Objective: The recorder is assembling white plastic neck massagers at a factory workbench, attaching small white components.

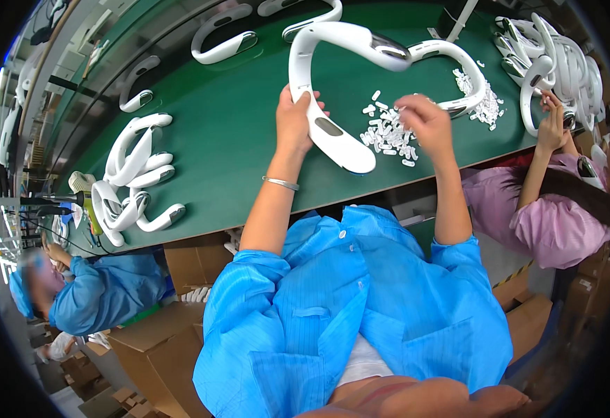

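Note:
My left hand is wrapped round a white U-shaped neckband device, raised above the green tabletop. An oval grey recess shows on its near arm, and the far arm ends in a dark, glossy panel. Over a heap of small white oblong plastic pieces hovers my right hand, its fingers curled in a pinch and slightly blurred. Whatever may be between those fingertips is hidden. Just beyond that hand, another white neckband lies on the table, beside a second heap of the same pieces.
More neckbands lie along the back, with a cluster at left and a large stack at right. A co-worker in pink handles the stack; another in blue sits left. Cardboard boxes stand below the table.

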Demonstrator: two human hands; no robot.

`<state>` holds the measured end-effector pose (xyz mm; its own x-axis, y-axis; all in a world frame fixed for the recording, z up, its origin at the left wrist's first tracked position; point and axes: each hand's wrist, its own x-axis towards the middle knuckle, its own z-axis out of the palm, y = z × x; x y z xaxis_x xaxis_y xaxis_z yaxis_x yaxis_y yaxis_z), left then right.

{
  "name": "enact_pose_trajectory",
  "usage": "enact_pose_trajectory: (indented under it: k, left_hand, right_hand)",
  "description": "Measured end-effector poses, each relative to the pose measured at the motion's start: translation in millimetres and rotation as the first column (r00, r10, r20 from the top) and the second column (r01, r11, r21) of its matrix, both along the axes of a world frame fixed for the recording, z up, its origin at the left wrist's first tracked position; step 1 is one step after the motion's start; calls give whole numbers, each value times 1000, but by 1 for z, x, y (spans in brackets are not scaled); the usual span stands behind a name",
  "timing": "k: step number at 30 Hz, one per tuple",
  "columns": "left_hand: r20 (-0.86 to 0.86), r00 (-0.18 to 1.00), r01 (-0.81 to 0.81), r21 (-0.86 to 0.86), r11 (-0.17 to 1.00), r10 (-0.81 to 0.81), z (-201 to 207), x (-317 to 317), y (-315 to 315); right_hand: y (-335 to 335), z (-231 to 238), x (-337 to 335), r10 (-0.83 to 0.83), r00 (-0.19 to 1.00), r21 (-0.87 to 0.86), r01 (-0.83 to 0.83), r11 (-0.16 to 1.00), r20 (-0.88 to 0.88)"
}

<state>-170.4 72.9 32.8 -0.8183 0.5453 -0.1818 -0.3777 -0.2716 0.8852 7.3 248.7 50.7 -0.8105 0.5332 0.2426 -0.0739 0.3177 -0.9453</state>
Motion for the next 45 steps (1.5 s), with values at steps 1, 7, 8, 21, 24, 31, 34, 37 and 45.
enact_pose_trajectory:
  k: [1, 7, 8, 21, 24, 31, 34, 37, 45]
  left_hand:
    - [40, 999, 15, 37, 999, -16, -1, -1, -3]
    - [192, 974, 92, 154, 984, -121, 3, 11, -11]
    - [205, 968, 111, 155, 982, -142, 5, 14, -11]
    - [177, 951, 205, 248, 947, -252, 15, 68, -10]
    - [115, 965, 204, 237, 950, -236, 21, 76, -8]
    - [69, 965, 230, 244, 942, -254, 31, 86, -9]
    - [6, 980, 191, 222, 956, -197, 34, 90, -10]
    - [-41, 981, 194, 287, 938, -191, 28, 91, -12]
    - [-192, 964, 201, 64, 977, -186, 39, 89, -26]
  right_hand:
    - [-10, 0, 3, 156, 988, 240, -152, 959, 3]
    - [-59, -18, 7, 381, 860, 666, -505, 549, 339]
    - [-58, -20, 6, 371, 860, 680, -506, 530, 351]
    - [-56, 26, -48, 242, 962, 73, -252, 965, 130]
    - [-66, 32, -45, 213, 958, 45, -226, 973, 190]
    - [-51, -21, -39, 123, 988, -216, -141, 966, -93]
    - [-47, -10, -30, 142, 989, -332, -147, 932, -39]
    - [-47, 25, -8, 323, 945, -657, -276, 701, -52]
    - [-54, 33, -22, 306, 951, 135, -310, 941, 56]
